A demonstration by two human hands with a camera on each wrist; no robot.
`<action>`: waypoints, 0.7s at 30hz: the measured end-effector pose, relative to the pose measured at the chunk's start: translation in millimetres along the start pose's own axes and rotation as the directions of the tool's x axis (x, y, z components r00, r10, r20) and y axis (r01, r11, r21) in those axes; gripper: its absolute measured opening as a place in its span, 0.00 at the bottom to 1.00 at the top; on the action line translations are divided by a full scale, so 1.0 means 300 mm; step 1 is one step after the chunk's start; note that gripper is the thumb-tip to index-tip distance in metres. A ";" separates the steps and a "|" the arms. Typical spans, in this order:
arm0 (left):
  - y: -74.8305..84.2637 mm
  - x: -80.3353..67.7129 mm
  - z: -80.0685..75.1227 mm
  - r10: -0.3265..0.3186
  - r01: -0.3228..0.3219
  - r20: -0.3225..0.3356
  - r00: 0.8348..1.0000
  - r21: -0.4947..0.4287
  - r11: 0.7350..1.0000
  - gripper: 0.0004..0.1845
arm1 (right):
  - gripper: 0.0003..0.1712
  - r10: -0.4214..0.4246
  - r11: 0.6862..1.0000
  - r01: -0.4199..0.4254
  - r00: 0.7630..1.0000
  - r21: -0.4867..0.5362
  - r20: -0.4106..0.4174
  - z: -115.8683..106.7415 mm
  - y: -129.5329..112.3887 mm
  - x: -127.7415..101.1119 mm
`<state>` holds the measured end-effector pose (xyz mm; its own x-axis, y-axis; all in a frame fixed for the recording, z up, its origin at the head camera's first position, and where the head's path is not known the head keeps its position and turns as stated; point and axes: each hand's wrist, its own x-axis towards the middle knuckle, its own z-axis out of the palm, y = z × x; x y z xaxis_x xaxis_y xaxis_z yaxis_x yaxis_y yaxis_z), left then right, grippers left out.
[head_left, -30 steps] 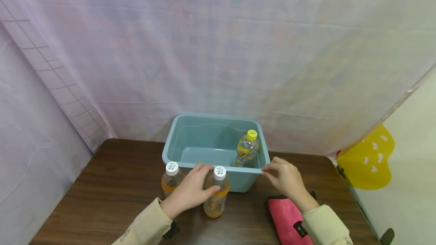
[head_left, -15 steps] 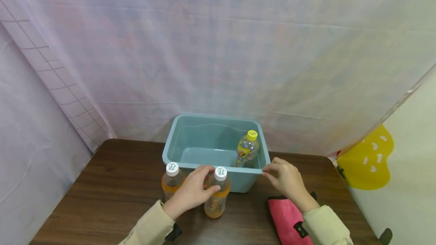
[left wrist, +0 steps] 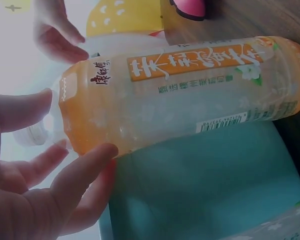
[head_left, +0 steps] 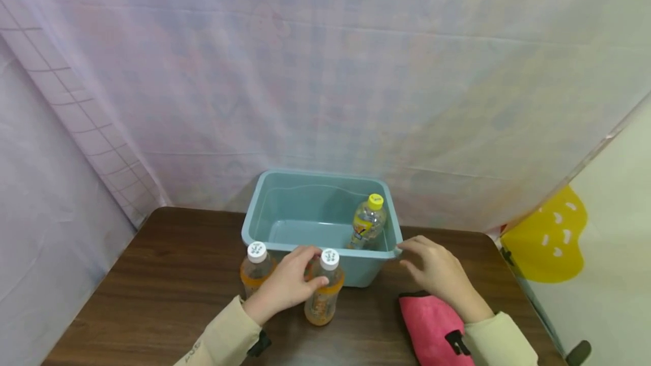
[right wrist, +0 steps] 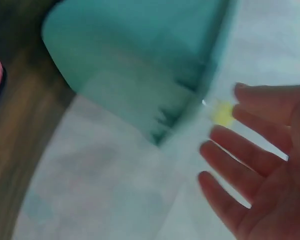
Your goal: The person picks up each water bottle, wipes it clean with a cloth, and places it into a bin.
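A clear bottle with an orange label and white cap (head_left: 321, 303) stands upright on the table, in front of the blue-green bin (head_left: 360, 271). My left hand (head_left: 287, 282) holds it near the neck; the left wrist view shows thumb and fingers on either side of its shoulder (left wrist: 97, 107). A second bottle like it (head_left: 252, 270) stands to the left, partly behind that hand. My right hand (head_left: 439, 273) hovers by the bin's front right corner, fingers spread and apart from the rim in the right wrist view. Inside the bin, a yellow-capped bottle (head_left: 369, 222) leans at the right end.
A pink pouch (head_left: 431, 326) with black trim lies on the brown table (head_left: 168, 275), under the right forearm. Behind the bin hangs a pale curtain (head_left: 325, 72). A yellow piece with cut-out holes (head_left: 546, 242) is beyond the table's right edge.
My right hand has let go of the bin's rim and drawn slightly right, its fingers opening. The left hand and the bottles have barely moved.
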<state>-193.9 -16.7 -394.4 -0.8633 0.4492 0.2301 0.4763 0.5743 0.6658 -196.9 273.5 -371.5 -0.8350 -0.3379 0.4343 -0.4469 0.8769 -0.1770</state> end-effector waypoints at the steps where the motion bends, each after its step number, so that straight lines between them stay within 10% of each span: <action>1: 0.001 0.000 0.001 -0.001 0.001 0.001 1.000 -0.002 1.000 0.21 | 0.18 0.015 1.000 -0.015 1.000 -0.005 0.007 -0.015 0.001 -0.009; 12: 0.000 -0.001 0.000 -0.018 0.018 0.021 1.000 -0.007 1.000 0.20 | 0.29 0.167 0.986 -0.164 0.968 -0.029 0.188 -0.070 0.037 -0.144; 21: 0.003 0.001 -0.001 -0.023 0.024 0.035 0.999 -0.022 0.999 0.20 | 0.39 0.273 0.940 -0.335 0.857 0.068 0.437 0.052 0.131 -0.259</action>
<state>-193.9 -16.4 -393.6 -0.8677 0.4596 0.1893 0.4516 0.5695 0.6868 -154.6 328.8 -425.9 -0.9780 -0.1992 -0.0625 -0.1623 0.9139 -0.3721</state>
